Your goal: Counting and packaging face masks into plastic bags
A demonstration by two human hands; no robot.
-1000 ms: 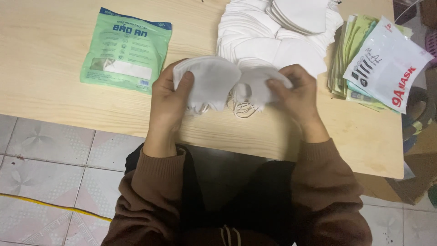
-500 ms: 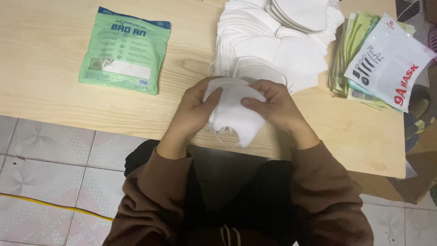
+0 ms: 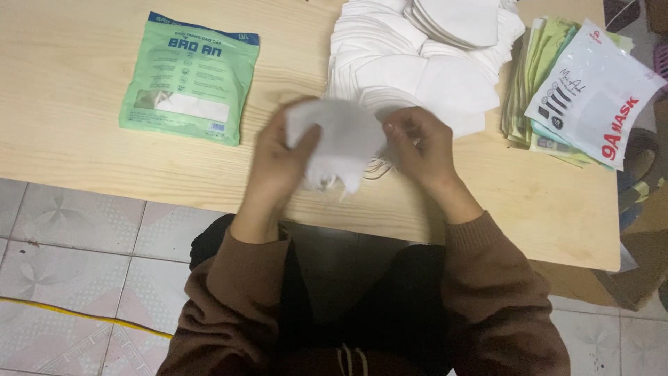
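while held, one white mask (image 3: 337,143) between two hands (image 3: 348,150)

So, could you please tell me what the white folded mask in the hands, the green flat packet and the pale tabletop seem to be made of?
The white folded mask, held by the left hand and right hand, looks like soft matte non-woven fabric: it drapes limply. The green flat packet seems to be plastic film, with a faint sheen. The pale tabletop looks like light wood or wood laminate, with visible grain.
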